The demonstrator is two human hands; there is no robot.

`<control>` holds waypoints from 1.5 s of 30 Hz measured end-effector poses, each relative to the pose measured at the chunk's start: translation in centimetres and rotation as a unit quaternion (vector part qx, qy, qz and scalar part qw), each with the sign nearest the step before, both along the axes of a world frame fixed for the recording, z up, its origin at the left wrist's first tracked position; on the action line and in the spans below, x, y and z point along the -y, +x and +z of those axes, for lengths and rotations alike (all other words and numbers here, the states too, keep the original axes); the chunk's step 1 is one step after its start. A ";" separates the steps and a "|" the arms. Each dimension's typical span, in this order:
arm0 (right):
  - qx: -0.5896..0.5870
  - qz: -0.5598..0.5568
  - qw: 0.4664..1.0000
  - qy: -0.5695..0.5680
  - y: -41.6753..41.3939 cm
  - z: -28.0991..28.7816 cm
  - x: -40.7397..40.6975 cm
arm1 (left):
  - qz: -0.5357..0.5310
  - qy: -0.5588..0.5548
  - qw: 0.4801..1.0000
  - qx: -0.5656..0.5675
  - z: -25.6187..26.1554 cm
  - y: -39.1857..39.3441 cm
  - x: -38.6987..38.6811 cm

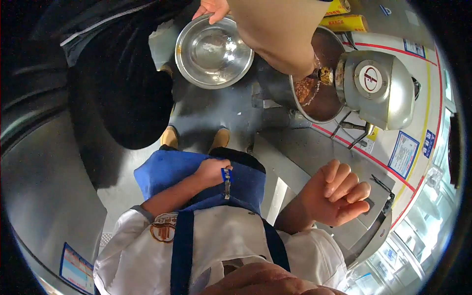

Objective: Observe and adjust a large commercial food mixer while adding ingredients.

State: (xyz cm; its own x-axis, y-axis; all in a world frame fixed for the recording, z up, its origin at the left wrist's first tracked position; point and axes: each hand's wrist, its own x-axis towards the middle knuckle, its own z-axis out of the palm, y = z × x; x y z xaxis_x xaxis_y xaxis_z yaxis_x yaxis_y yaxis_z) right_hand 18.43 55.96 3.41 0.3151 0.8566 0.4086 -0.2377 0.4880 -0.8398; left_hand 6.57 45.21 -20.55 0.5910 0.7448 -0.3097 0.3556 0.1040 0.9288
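My left hand (214, 172) is closed in front of my blue apron (166, 171), on a small blue tag with a metal piece (226, 180). My right hand (343, 195) is raised at the right, its fingers loosely curled, with nothing visible in it. Ahead, a co-worker's hand (212, 9) grips the rim of a shiny metal bowl (214, 55). A co-worker's arm (284, 33) reaches over the mixing bowl (300, 110) of a stand mixer (387, 88); its hand is hidden. The mixing bowl holds a reddish-brown mixture (303, 90).
A person in dark clothing (121, 84) stands close at the left. Below the mixer runs a metal surface (295, 147). Yellow boxes (343, 23) lie at the top right, and framed notices (403, 154) hang on the wall. A metal panel (48, 206) fills the lower left.
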 end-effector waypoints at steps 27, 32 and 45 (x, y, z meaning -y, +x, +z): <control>0.160 -0.007 0.975 0.157 -0.6 -17.6 -1.9 | -0.016 0.092 0.993 0.071 -11.0 1.2 -7.9; 0.158 -0.025 0.976 0.149 -1.7 -18.2 -2.3 | -0.010 0.100 0.992 0.081 -11.8 0.3 -8.7; 0.185 -0.011 0.974 0.132 -2.5 -19.3 -2.4 | 0.016 0.123 0.987 0.102 -12.0 -1.5 -9.3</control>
